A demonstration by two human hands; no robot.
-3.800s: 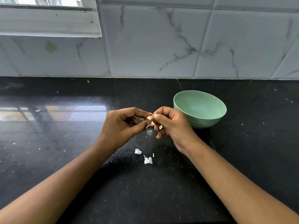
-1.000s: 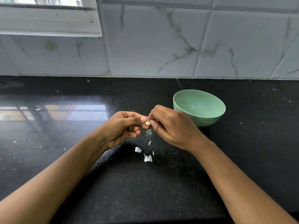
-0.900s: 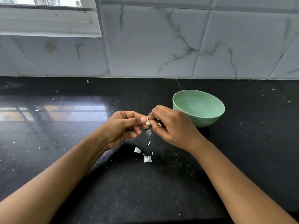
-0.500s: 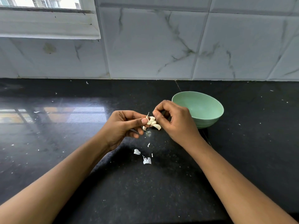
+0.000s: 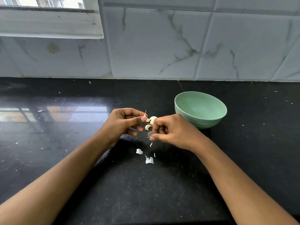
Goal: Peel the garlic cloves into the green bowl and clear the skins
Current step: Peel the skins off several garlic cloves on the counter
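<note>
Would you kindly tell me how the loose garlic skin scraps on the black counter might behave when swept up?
The skin scraps look thin and curled, so probably very light and apt to scatter. They seem papery, likely crumpling or tearing when pinched. On the glossy counter they should slide easily.

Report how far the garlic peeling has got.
Done: little; a few skin scraps lie on the counter, and the green bowl shows no clove inside. In hand: the left hand and right hand pinch one garlic clove, its skin curling off. Left: finish it, drop it in the bowl, clear the skins.
</note>
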